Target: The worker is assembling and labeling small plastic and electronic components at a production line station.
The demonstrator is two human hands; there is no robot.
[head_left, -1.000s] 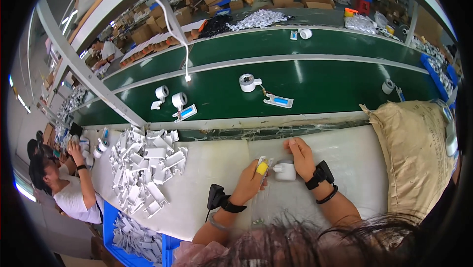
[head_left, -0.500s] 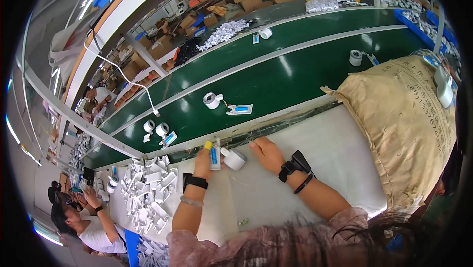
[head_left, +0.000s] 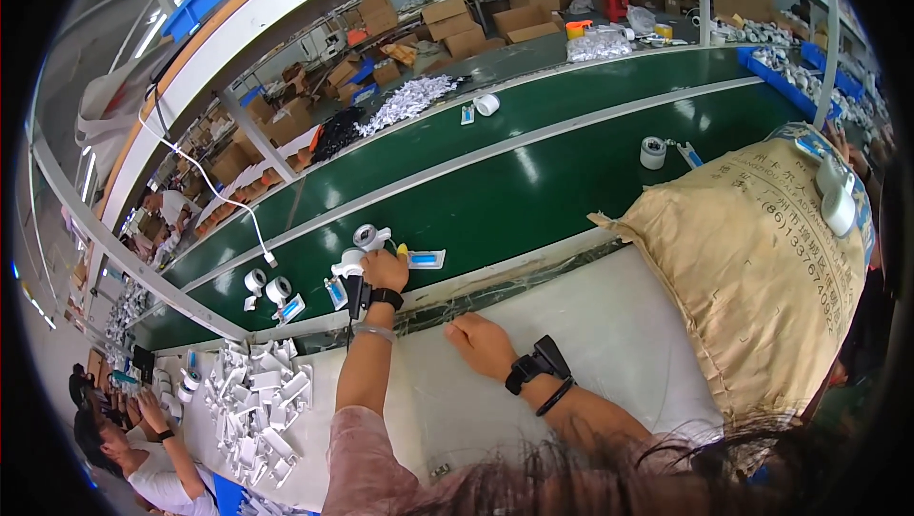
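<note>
My left hand (head_left: pixel 386 271) reaches over the near edge of the green conveyor belt, palm down, its fingers mostly hidden. A small yellow piece (head_left: pixel 402 253) shows at its fingertips. Touching or close by on its left are a white round housing (head_left: pixel 352 262) and a small white tray with a blue strip (head_left: pixel 335 293). Just beyond lies another white round housing (head_left: pixel 366 235) with a dark centre; its blue-striped tray (head_left: pixel 426 260) is right of the hand. My right hand (head_left: pixel 481 345) rests on the pale table near the belt edge, fingers curled, nothing seen in it.
White plastic parts (head_left: pixel 257 402) are heaped on the table at left, near a seated co-worker (head_left: pixel 143 464). A large tan sack (head_left: pixel 752 268) stands at right. More housings (head_left: pixel 653 152) lie along the belt. A white cable (head_left: pixel 243 207) hangs from the frame over it.
My left hand has moved forward from the table onto the belt, and the white housing with its tray, held before, is now on the belt beside it. The view has shifted somewhat.
</note>
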